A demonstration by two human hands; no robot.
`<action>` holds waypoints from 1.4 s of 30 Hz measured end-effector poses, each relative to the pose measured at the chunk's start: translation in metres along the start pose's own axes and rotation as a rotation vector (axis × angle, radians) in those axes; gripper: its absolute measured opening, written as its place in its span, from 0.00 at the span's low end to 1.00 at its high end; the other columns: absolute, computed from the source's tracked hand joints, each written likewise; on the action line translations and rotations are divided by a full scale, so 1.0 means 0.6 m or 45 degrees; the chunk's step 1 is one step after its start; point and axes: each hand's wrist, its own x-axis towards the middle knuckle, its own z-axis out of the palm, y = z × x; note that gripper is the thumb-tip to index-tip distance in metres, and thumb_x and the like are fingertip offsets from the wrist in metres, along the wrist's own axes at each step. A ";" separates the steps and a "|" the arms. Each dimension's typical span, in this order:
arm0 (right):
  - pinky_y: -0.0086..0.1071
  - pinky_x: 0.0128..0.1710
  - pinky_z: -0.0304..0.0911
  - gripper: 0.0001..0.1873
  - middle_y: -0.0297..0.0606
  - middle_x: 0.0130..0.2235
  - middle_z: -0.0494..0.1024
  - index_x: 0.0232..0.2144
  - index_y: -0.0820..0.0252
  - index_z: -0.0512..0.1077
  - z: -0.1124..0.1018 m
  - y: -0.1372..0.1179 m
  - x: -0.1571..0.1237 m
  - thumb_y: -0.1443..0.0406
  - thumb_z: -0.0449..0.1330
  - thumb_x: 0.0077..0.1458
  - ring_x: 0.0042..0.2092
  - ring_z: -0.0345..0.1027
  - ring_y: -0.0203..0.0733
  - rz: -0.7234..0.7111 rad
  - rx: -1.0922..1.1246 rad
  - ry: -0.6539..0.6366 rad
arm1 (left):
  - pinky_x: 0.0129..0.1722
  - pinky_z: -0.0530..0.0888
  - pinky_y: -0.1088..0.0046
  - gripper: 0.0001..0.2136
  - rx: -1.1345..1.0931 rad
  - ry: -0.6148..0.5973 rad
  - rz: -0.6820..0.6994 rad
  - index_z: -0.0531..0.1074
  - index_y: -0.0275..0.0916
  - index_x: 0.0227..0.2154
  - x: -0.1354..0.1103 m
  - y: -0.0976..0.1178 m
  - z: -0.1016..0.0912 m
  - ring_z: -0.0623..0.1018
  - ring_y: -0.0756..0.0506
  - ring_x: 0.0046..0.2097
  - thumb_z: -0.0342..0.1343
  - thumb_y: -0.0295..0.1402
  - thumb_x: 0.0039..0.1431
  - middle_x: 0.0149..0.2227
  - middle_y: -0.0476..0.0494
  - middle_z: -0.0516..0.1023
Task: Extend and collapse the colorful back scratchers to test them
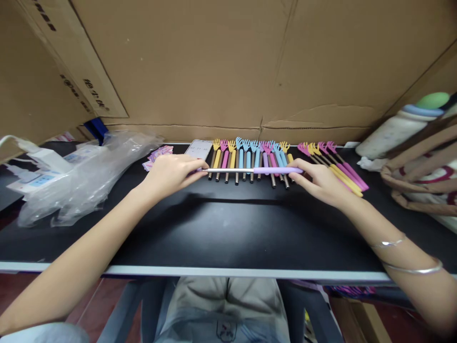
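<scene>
A telescopic back scratcher (273,170) with a lilac grip and silver rod is held level above the black desk. My left hand (175,172) is closed around its left end, where a bit of purple shows between the fingers; the claw itself is mostly hidden. At the other end, my right hand (317,180) pinches the tip of the lilac grip. Just behind it lies a row of back scratchers (241,159) in yellow, pink, blue and purple, claws pointing to the back. Several pink and yellow back scratchers (342,171) lie slanted beside my right hand.
A phone (199,148) showing a timer and pink printed packets (159,153) lie behind my left hand. Clear plastic bags (89,176) and a white power strip (46,171) are at left. A white bottle (398,131) and a tan bag (424,166) stand at right, with cardboard (200,62) behind.
</scene>
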 end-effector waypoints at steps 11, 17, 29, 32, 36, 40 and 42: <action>0.29 0.27 0.52 0.18 0.33 0.24 0.70 0.34 0.56 0.71 0.007 0.012 -0.001 0.51 0.48 0.61 0.24 0.60 0.35 -0.040 -0.001 -0.144 | 0.24 0.63 0.76 0.14 -0.081 0.005 0.073 0.79 0.47 0.35 -0.003 -0.003 0.006 0.80 0.48 0.33 0.48 0.42 0.65 0.33 0.50 0.82; 0.29 0.26 0.52 0.21 0.33 0.22 0.68 0.35 0.58 0.72 0.005 0.004 0.000 0.51 0.47 0.61 0.23 0.59 0.35 -0.018 0.094 -0.232 | 0.23 0.62 0.75 0.14 -0.049 0.072 0.096 0.80 0.45 0.34 -0.001 -0.004 0.000 0.80 0.49 0.34 0.49 0.40 0.64 0.30 0.48 0.81; 0.28 0.24 0.52 0.23 0.29 0.18 0.63 0.32 0.61 0.69 0.012 0.005 -0.004 0.49 0.47 0.61 0.22 0.55 0.32 0.054 0.404 -0.390 | 0.25 0.63 0.74 0.14 -0.059 0.104 0.127 0.79 0.45 0.35 -0.001 -0.001 0.000 0.78 0.49 0.32 0.48 0.40 0.65 0.29 0.49 0.81; 0.28 0.24 0.50 0.23 0.28 0.19 0.61 0.28 0.60 0.66 0.016 0.006 -0.005 0.48 0.47 0.61 0.22 0.52 0.31 0.068 0.462 -0.452 | 0.25 0.63 0.74 0.14 -0.065 0.102 0.133 0.79 0.45 0.34 -0.001 -0.001 -0.001 0.78 0.49 0.31 0.48 0.39 0.65 0.28 0.49 0.81; 0.28 0.23 0.47 0.25 0.28 0.20 0.57 0.24 0.59 0.60 0.016 0.006 -0.005 0.46 0.46 0.61 0.22 0.48 0.30 0.075 0.571 -0.490 | 0.25 0.64 0.74 0.13 -0.081 0.131 0.135 0.79 0.45 0.34 -0.001 0.000 0.000 0.78 0.49 0.31 0.49 0.39 0.64 0.28 0.49 0.80; 0.29 0.23 0.46 0.25 0.27 0.19 0.54 0.23 0.58 0.57 0.013 0.007 -0.005 0.47 0.44 0.62 0.22 0.46 0.30 0.080 0.688 -0.525 | 0.27 0.66 0.75 0.12 -0.092 0.183 0.140 0.79 0.44 0.35 -0.001 0.003 0.002 0.79 0.50 0.32 0.50 0.38 0.64 0.29 0.49 0.81; 0.29 0.23 0.46 0.25 0.27 0.18 0.54 0.22 0.58 0.56 0.012 0.007 -0.005 0.47 0.44 0.62 0.21 0.46 0.30 0.078 0.719 -0.546 | 0.27 0.67 0.75 0.12 -0.088 0.206 0.153 0.79 0.44 0.34 -0.001 0.005 0.002 0.79 0.50 0.32 0.51 0.38 0.64 0.29 0.49 0.81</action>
